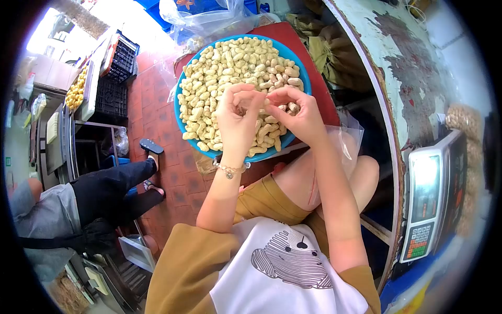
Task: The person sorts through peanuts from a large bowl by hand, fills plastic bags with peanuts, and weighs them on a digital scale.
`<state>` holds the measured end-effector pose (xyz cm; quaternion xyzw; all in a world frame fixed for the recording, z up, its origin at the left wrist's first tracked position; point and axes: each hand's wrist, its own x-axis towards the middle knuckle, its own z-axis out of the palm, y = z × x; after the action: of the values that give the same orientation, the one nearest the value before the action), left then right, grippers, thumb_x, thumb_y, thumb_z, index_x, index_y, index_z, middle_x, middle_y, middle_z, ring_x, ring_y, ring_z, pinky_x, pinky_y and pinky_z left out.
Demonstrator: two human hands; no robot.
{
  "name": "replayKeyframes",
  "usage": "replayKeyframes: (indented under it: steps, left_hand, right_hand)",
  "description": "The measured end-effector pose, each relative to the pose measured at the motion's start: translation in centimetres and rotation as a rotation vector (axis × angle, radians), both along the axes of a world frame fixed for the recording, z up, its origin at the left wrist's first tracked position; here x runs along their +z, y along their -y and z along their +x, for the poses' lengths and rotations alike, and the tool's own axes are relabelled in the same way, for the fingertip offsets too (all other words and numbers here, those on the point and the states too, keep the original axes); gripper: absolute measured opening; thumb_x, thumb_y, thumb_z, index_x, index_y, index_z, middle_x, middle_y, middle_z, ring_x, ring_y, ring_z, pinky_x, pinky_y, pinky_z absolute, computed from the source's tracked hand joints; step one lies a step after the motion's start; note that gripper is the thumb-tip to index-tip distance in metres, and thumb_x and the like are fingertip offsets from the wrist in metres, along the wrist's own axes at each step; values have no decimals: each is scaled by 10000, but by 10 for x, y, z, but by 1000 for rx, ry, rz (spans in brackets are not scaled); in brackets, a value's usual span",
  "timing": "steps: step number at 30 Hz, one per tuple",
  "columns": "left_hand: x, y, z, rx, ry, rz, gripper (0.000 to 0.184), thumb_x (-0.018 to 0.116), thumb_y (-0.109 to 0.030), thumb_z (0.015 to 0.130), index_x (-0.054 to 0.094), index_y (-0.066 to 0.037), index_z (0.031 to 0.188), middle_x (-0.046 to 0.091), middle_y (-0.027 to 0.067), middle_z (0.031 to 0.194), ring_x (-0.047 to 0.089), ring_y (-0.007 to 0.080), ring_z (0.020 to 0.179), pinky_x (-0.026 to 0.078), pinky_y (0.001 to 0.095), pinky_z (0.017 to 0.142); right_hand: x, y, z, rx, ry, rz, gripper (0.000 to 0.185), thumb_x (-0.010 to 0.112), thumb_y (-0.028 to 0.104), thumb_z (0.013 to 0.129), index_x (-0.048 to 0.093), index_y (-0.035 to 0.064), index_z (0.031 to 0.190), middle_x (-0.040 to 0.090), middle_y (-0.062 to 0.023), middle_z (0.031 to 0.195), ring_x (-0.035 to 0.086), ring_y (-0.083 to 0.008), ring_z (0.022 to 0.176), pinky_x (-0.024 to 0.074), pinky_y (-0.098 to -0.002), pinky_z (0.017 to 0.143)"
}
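A round blue basin [180,118] is heaped with unshelled peanuts [230,60]. Over its near half, my two hands meet at the fingertips. My left hand [239,118] is closed in a pinch, with its thumb and fingers pressed together. Curled the same way, my right hand [299,116] touches or nearly touches the left one. Whatever sits between the fingertips is too small and covered to make out. Darker peanuts [289,108] show through the loop of my right fingers; I cannot tell whether they lie in the palm or in the basin.
The basin stands on a red surface [324,99] close to my knees. To the right is a worn counter edge [384,104] with a digital scale [426,204]. Plastic bags [201,21] lie behind the basin. Black crates [112,97] and another person [99,201] are at left.
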<state>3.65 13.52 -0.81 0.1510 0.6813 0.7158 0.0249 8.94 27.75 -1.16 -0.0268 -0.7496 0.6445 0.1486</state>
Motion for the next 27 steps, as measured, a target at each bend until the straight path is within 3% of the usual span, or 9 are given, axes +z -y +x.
replayKeyframes:
  steps: [2,5,10,12,16,19,20,23,27]
  left_hand:
    - [13,0,3,-20,-62,-105,225,663,7,908,552,15,1103,688,46,910,641,86,861,500,210,773]
    - [9,-5,2,-46,-44,39,210,668,-31,899,581,3,1087,697,81,932,690,129,851,528,250,742]
    - [3,-8,6,-128,7,-57,192,648,-28,915,596,3,1097,693,93,946,678,141,859,524,268,740]
    - [2,-6,7,-147,41,-82,195,674,-28,897,626,-10,1084,667,78,904,661,131,818,517,267,718]
    - [9,2,2,4,-215,-356,151,737,-9,807,688,-13,950,632,59,840,632,126,713,499,248,647]
    - [20,6,0,-16,-334,-448,187,727,43,796,708,-15,973,636,37,834,579,84,704,478,232,629]
    - [18,6,-1,0,-370,-437,225,729,49,777,722,-16,992,653,62,858,613,109,701,499,232,656]
    - [23,7,2,24,-293,-420,216,726,44,789,725,-9,999,674,64,907,642,105,739,519,231,688]
    - [21,14,2,-12,-214,-377,225,725,43,801,724,-6,1021,682,62,926,653,97,755,527,232,700]
  right_hand:
    - [2,-1,1,-6,29,-75,244,776,128,825,684,5,1014,709,-55,923,647,-105,838,524,-269,746]
    - [-2,-5,-1,-11,-10,-134,202,757,101,839,669,12,998,695,-24,913,636,-86,864,517,-257,763]
    - [4,-4,1,14,1,-331,159,719,77,858,644,24,988,682,-14,912,626,-71,886,507,-257,761]
    - [0,-3,0,-12,-21,-176,165,715,61,838,652,29,987,672,-17,892,631,-81,852,505,-266,721]
    - [1,-2,-3,-60,-98,206,201,718,57,792,670,37,986,651,-59,850,647,-168,766,503,-309,674]
    - [2,2,-5,-126,-215,407,201,721,84,779,678,42,971,635,-103,841,630,-263,739,503,-349,687]
    - [-2,1,-8,-122,-236,509,179,720,125,799,677,44,952,644,-109,851,629,-284,773,508,-377,712]
    - [-4,1,-9,-159,-353,748,141,716,133,798,665,47,898,640,-93,841,624,-273,780,510,-383,704]
    - [-1,6,-7,-188,-363,841,104,709,104,772,646,53,837,640,-84,818,619,-267,770,510,-387,696]
